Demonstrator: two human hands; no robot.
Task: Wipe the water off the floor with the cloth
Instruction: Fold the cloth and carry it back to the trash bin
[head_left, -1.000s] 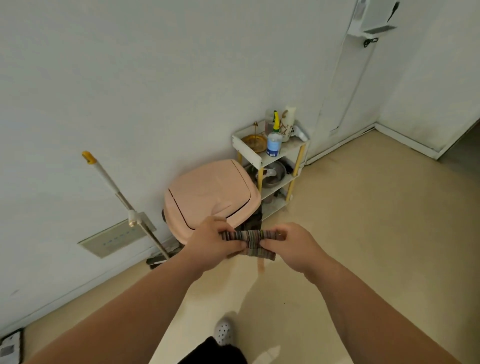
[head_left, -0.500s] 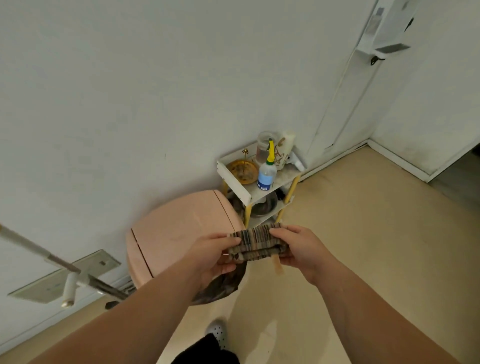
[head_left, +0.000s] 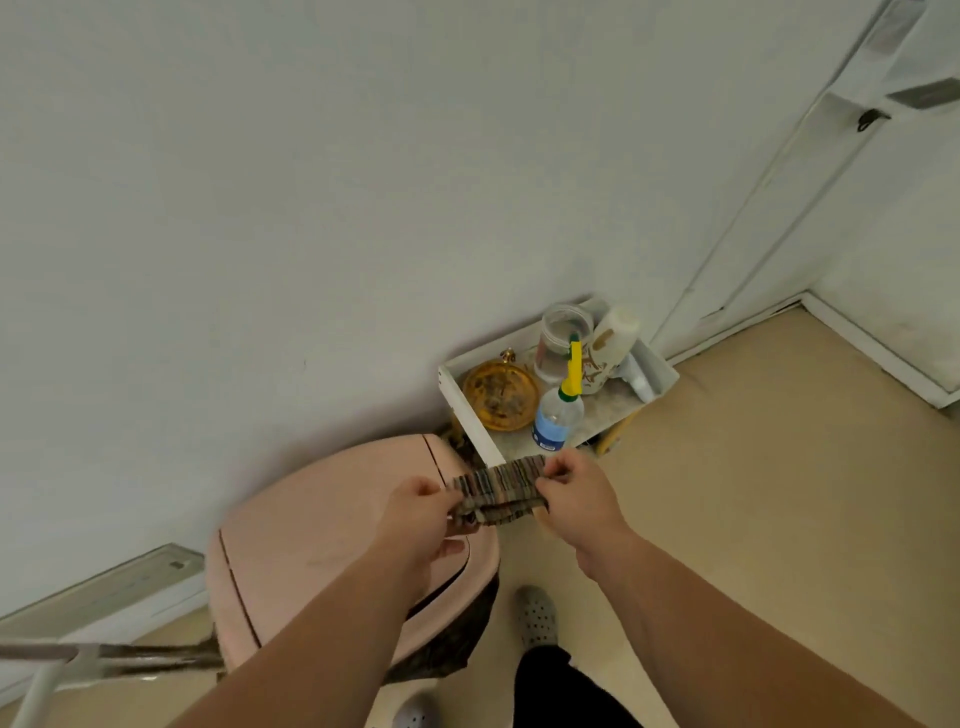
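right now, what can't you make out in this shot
- Water on the floor: no puddle shows in the head view.
- Lower shelves of the rack: hidden under its top tray.
- Mop handle: blurred, cut off by the left edge.
- Cloth ends: covered by left hand and right hand.

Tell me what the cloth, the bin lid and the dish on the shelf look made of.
Cloth: woven fabric, striped, limp and bunched between both hands. Bin lid: likely plastic, smooth matte pink with moulded seams. Dish: amber and glossy, maybe glass or metal; cannot tell which.
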